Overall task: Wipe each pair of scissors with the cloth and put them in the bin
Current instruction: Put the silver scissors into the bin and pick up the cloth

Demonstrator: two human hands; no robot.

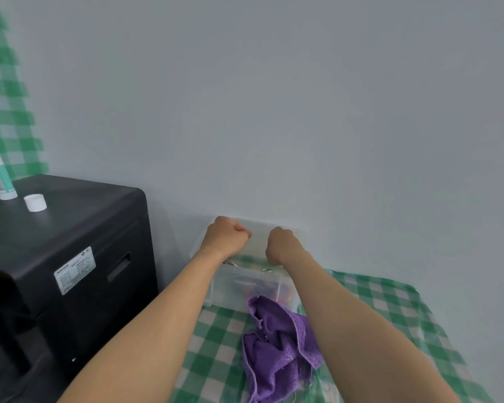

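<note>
Left hand [226, 235] and right hand [282, 245] curled into fists over the bin [239, 289], nothing seen held; scissors [231, 261] lie inside; cloth [277, 344] just before it; confirm every pair wiped and binned.

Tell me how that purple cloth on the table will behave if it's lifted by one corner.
The purple cloth lies crumpled in soft folds, so it will probably hang limp rather than hold shape. Its fuzzy, towel-like nap suggests easy grip, not slippery. Pushed, it would likely bunch up on the checked tablecloth rather than slide flat.
</note>
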